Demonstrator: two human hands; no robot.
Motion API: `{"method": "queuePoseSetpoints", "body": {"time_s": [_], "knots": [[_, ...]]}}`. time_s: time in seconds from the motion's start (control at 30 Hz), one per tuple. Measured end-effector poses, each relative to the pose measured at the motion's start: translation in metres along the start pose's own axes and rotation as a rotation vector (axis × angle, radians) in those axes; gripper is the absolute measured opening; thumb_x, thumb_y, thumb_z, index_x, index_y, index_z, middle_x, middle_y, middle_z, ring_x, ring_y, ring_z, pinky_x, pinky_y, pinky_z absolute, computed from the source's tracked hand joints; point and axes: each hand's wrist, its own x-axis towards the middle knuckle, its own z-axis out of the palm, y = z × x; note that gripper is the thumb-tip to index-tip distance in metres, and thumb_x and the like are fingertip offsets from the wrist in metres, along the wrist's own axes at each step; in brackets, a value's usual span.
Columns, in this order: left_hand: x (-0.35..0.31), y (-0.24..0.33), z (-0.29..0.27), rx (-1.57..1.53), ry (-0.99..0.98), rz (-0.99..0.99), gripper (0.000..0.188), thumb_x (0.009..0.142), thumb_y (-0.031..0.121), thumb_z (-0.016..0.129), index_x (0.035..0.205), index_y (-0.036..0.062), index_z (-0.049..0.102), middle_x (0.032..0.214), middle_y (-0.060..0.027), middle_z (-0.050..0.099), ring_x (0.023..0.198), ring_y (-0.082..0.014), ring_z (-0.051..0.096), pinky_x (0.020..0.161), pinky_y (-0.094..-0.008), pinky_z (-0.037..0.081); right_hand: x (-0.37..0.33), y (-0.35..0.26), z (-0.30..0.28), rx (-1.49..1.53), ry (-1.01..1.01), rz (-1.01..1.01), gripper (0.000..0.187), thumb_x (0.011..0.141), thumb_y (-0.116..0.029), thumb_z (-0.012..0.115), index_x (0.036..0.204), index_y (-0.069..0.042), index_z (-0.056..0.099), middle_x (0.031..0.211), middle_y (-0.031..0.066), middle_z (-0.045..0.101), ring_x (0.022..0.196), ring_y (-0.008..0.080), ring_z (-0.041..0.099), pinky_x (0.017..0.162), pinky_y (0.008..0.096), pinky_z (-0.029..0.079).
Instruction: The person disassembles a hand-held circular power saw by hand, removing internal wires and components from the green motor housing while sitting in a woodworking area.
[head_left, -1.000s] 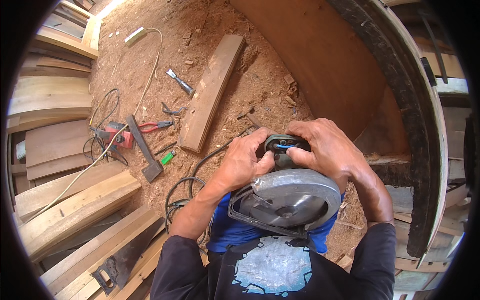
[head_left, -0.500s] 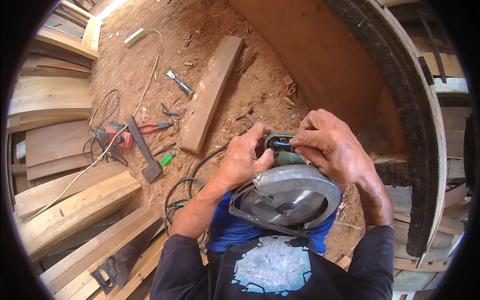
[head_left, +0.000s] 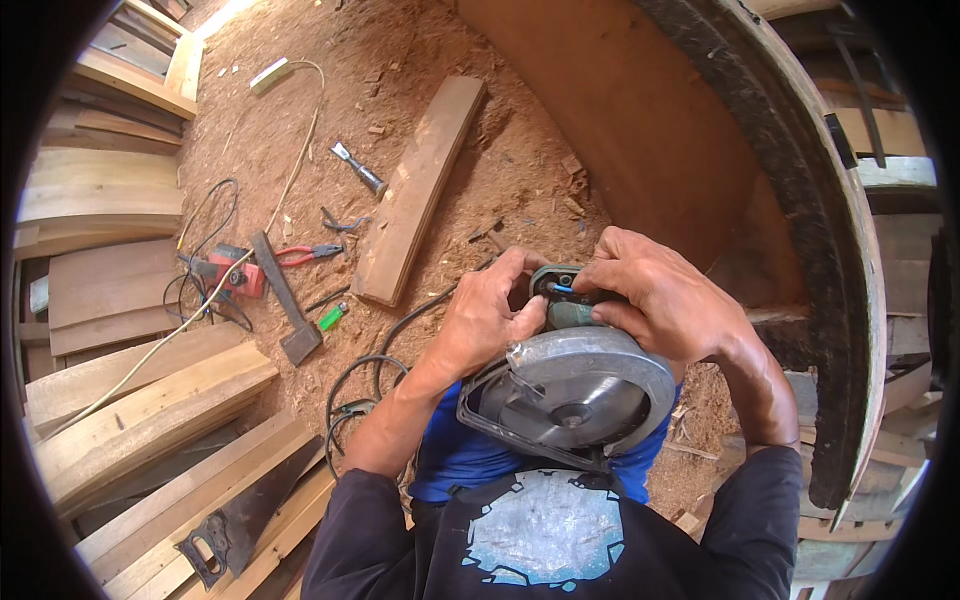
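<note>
A circular saw (head_left: 618, 365) with a grey metal guard and round blade rests on my lap. Its green handle end stands uncovered, and a blue wire (head_left: 562, 288) shows inside. My left hand (head_left: 485, 315) is closed round the near left side of that handle, thumb by the opening. On the other side, my right hand (head_left: 668, 295) has its fingers bent and pressed into the opening beside the blue wire. What its fingertips pinch is hidden behind them. A dark power cable (head_left: 410, 320) runs from the saw to the left.
Left on the sawdust lie a hammer-like tool (head_left: 285, 300), red-handled pliers (head_left: 308, 253), a green lighter (head_left: 332, 317), a chisel (head_left: 358, 170) and a red power tool (head_left: 235, 272). A plank (head_left: 420, 190) lies ahead. A handsaw (head_left: 240, 520) rests on stacked boards. A curved wooden wall (head_left: 850, 230) stands right.
My right hand's fingers have shifted a little and come further over the opening in the saw's handle. My left hand keeps its hold.
</note>
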Motion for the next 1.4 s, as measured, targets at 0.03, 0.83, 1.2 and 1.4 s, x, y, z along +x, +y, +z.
{"method": "queuePoseSetpoints", "body": {"time_s": [0.03,0.83,1.2,1.4], "knots": [[0.000,0.003,0.000,0.001,0.001,0.003,0.038,0.090,0.014,0.077,0.125,0.0043,0.065,0.087,-0.0167,0.074,0.071,-0.0334,0.073,0.068,-0.0433,0.057,0.000,0.003,0.000,0.035,-0.015,0.008,0.038,0.083,-0.005,0.083,0.121,-0.005,0.078,0.104,0.0144,0.063,0.105,0.0357,0.063,0.090,0.0473,0.051],[0.017,0.004,0.005,0.119,0.063,0.519,0.027,0.082,-0.008,0.079,0.103,0.0041,0.067,0.106,-0.0181,0.065,0.096,-0.0373,0.069,0.081,-0.0435,0.058,-0.001,0.020,0.002,-0.007,0.062,-0.095,0.021,0.087,-0.005,0.080,0.108,-0.005,0.080,0.097,0.0159,0.064,0.101,0.0365,0.065,0.086,0.0482,0.052],[0.009,-0.003,0.006,0.129,0.116,0.532,0.029,0.080,-0.008,0.081,0.102,0.0038,0.067,0.103,-0.0175,0.067,0.095,-0.0367,0.069,0.081,-0.0442,0.058,-0.018,0.012,0.012,0.125,0.255,-0.073,0.025,0.086,-0.002,0.081,0.110,-0.006,0.082,0.109,0.0143,0.068,0.106,0.0344,0.067,0.086,0.0454,0.054],[0.010,-0.004,0.007,0.140,0.141,0.585,0.032,0.080,-0.009,0.080,0.105,0.0035,0.065,0.102,-0.0177,0.067,0.094,-0.0386,0.069,0.080,-0.0454,0.058,-0.008,0.010,0.007,0.041,0.147,-0.120,0.029,0.084,-0.004,0.083,0.113,-0.007,0.083,0.110,0.0141,0.066,0.108,0.0345,0.064,0.092,0.0456,0.052]]}}
